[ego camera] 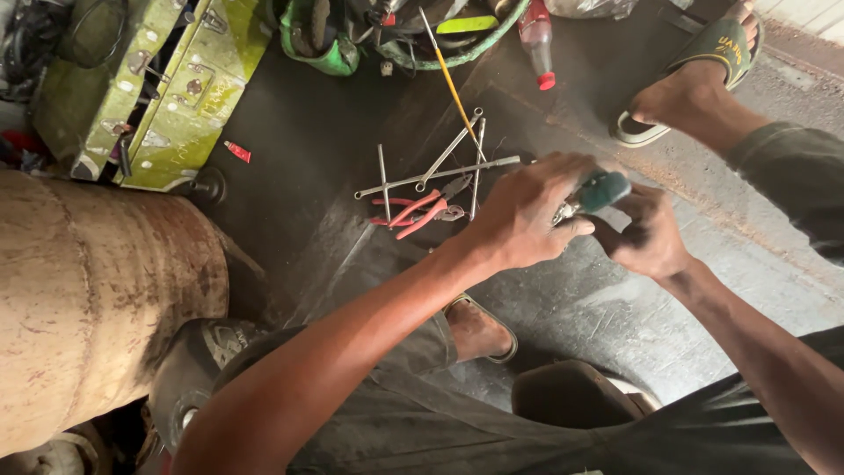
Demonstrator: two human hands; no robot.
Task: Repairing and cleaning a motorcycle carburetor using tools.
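Observation:
My left hand (527,215) and my right hand (646,236) meet over a dark, oily floor. Between them is a tool with a teal-green handle (600,191). My right hand grips the handle from below. Fingers of my left hand pinch its shiny metal end. Just left of my hands lie red-handled pliers (413,214) among several long spanners (440,173).
A rusty round tank (88,299) fills the left side. A green metal engine part (176,97) lies at the top left, a green basin of tools (422,40) and a red-capped bottle (538,44) at the top. My sandalled feet (694,88) rest on the floor.

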